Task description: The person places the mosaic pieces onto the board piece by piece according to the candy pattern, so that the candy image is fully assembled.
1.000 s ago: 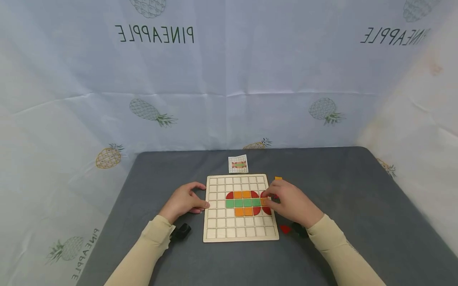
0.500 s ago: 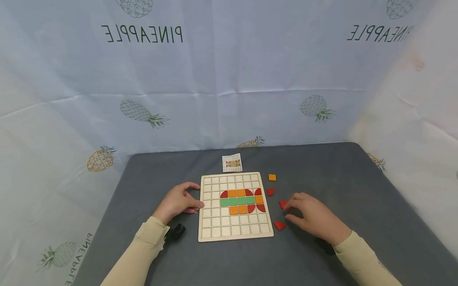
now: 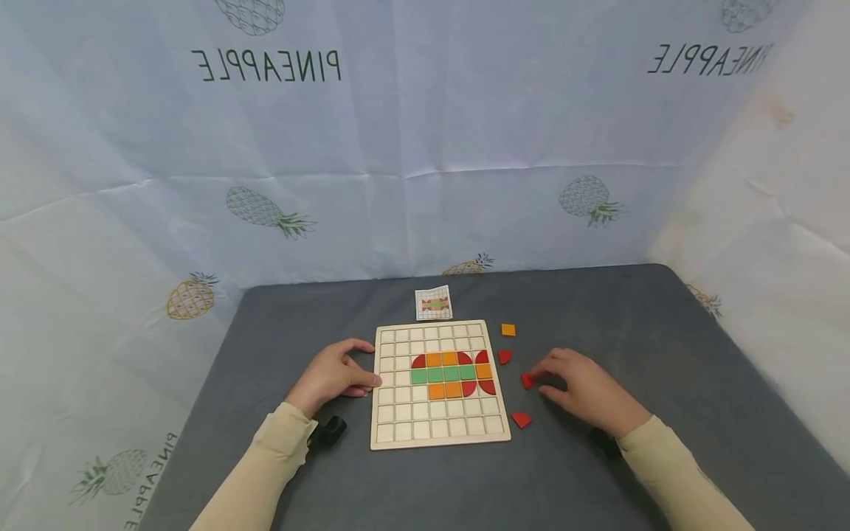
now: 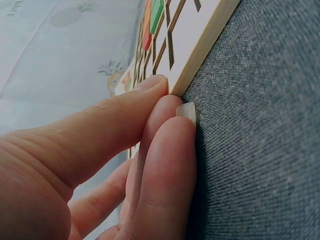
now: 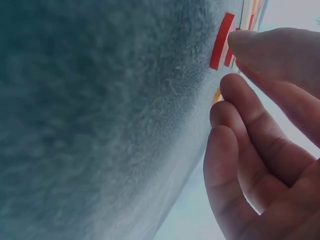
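Observation:
A square wooden grid board (image 3: 398, 413) lies on the dark table, with orange and green squares and red rounded tiles set in its cells. My left hand (image 3: 335, 372) holds the board's left edge; in the left wrist view the thumb (image 4: 145, 90) lies on the rim and curled fingers press its side. Right of the board, my right hand (image 3: 591, 387) has its index fingertip at a red tile (image 3: 527, 380), thumb apart from it. Another red tile (image 3: 521, 420) lies nearer the front. In the right wrist view the thumb (image 5: 270, 47) partly hides the tiles.
Beyond the board stands a small pattern card (image 3: 434, 303). An orange square (image 3: 508, 330) and a further red tile (image 3: 505, 357) lie by the board's right edge. A pineapple-print curtain (image 3: 398, 147) hangs behind the grey table (image 3: 319, 310).
The right hand has let go of the orange square at the board's right side and moved right to the loose red tile. The left hand stays at the board's edge.

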### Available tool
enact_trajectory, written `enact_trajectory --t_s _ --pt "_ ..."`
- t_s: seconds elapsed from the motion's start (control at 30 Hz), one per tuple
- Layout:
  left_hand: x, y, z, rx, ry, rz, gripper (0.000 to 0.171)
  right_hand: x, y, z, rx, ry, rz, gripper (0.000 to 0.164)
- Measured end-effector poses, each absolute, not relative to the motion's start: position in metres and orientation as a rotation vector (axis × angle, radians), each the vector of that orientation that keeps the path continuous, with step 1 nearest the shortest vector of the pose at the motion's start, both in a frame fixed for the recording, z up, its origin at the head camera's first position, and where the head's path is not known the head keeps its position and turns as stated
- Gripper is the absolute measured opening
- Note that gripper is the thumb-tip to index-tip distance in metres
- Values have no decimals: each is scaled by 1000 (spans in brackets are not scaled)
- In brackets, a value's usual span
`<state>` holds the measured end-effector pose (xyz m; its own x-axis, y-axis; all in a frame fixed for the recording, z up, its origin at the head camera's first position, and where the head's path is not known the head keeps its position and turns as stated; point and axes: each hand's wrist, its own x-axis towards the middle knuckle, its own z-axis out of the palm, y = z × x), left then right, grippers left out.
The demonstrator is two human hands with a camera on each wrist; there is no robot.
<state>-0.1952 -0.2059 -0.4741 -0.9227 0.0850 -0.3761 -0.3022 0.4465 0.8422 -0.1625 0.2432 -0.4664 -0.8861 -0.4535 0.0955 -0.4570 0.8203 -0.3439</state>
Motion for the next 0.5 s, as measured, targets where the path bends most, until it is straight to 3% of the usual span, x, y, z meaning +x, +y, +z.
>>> enact_trajectory --t_s 0.5 --pt "-195 -204 -473 -191 2331 1492 69 -173 243 -466 776 -3038 567 27"
